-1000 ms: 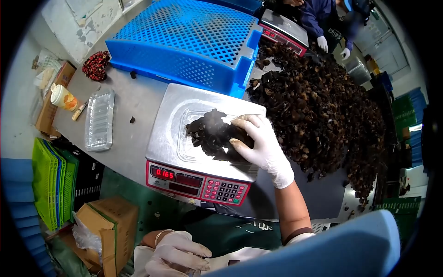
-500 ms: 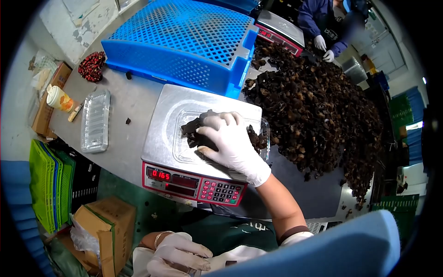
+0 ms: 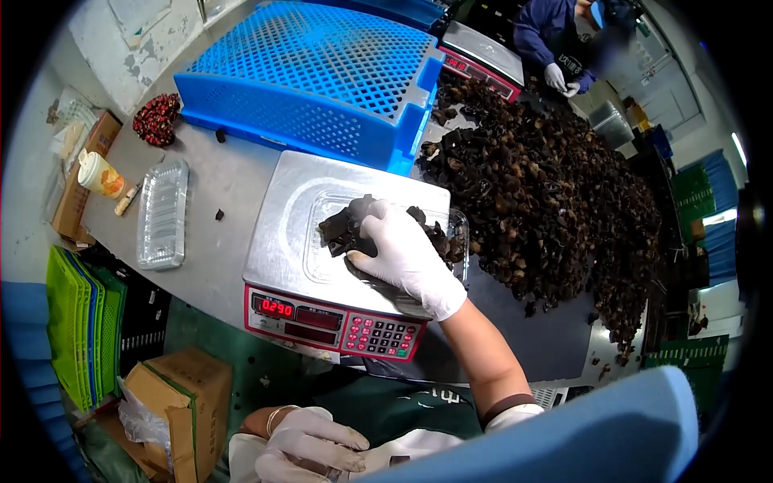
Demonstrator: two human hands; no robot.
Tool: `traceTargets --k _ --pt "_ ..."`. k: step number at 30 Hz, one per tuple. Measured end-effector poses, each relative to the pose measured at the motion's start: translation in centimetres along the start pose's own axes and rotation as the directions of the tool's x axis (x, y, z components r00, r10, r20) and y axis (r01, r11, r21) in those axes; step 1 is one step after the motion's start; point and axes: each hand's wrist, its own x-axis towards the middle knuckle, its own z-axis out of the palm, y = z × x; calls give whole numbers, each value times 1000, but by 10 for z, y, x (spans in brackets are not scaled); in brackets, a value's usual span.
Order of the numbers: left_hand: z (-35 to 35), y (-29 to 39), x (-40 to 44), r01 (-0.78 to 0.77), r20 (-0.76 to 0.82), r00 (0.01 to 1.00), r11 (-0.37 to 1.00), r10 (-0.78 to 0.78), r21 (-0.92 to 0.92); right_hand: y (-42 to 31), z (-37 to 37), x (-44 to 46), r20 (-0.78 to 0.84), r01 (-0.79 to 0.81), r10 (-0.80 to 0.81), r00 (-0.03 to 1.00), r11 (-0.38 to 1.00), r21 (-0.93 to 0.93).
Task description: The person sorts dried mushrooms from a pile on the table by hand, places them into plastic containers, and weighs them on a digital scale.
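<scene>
My right hand [image 3: 398, 256], in a white glove, presses its curled fingers into dark, fungus-like pieces [image 3: 341, 229] in a clear plastic tray [image 3: 459, 233]. The tray rests on the metal plate of a scale [image 3: 278, 189], whose red display reads 0.290. Several pieces show on both sides of the hand, and its fingertips are partly hidden among them. Down at the bottom edge, away from the scale, my left hand [image 3: 310, 444] lies against my body, gloved, fingers loosely spread and holding nothing visible.
A blue crate [image 3: 274, 109] stands behind the scale. To the right spreads a large dark heap [image 3: 547, 193]. An unused-looking clear container [image 3: 163, 213], a cup [image 3: 101, 173] and a red bundle [image 3: 156, 120] are at left. A co-worker [image 3: 555, 40] stands beyond a second scale [image 3: 483, 52].
My right hand has moved left over the pieces and its fingers have curled in. The scale display went from 0165 to 0.290. The co-worker's hands have come together.
</scene>
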Motion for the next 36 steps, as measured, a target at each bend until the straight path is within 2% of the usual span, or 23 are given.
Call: traceTargets --k 4,9,11,15,18,21,23,24,25,26,27,28,29,30,32,33,34,35,36 --pt "3 -11 25 -43 -80 996 999 45 21 1 13 0 -109 45 -52 993 997 -61" --pt "4 -21 57 -91 -176 979 994 101 66 7 18 -2 -124 14 -6 992 998 63" --pt "2 -24 70 -108 -213 969 991 124 85 11 20 -6 -190 56 -33 981 992 117" --pt "0 -27 93 -140 -285 944 983 169 118 8 14 -11 -283 116 -93 955 991 67" --pt "-2 -29 106 -160 -338 919 976 201 147 2 2 -13 -355 150 -99 930 982 119" --pt "-4 -30 117 -177 -387 892 968 233 176 4 -14 -20 -409 202 -49 911 918 340" --pt "-6 -29 123 -185 -420 871 963 254 198 9 -27 -41 -415 133 178 892 775 618" --pt "-7 -28 125 -187 -437 860 960 262 209 13 -34 -55 -338 80 355 872 577 813" --pt "-8 -27 127 -186 -454 850 958 269 220 17 -44 -70 -231 15 488 842 406 914" --pt "-9 -26 127 -184 -469 839 956 274 230 35 -46 -88 -210 71 498 842 283 956" --pt "-10 -24 128 -180 -483 830 954 278 239 46 -49 -110 -155 120 515 843 101 988" --pt "-11 -22 127 -175 -497 821 953 280 249 58 -51 -133 -152 146 518 842 54 988" --pt "-12 -20 127 -167 -510 813 951 282 259 73 -54 -162 -70 108 549 833 -37 993" --pt "-13 -16 128 -158 -523 804 950 282 270 85 -57 -190 -43 54 548 835 -4 999" --pt "-15 -11 129 -144 -546 787 946 288 291 100 -60 -258 72 -81 662 746 -18 997" --pt "-16 -9 130 -139 -557 776 943 294 303 100 -65 -287 121 -214 670 732 58 975" --pt "-16 -7 131 -135 -570 765 940 300 313 136 -59 -350 300 -447 712 635 22 894" --pt "-16 -5 132 -134 -582 754 938 306 320 132 -68 -376 397 -651 776 491 23 759" --pt "-16 -5 134 -137 -593 741 936 315 325 141 -67 -413 439 -853 842 314 48 519"
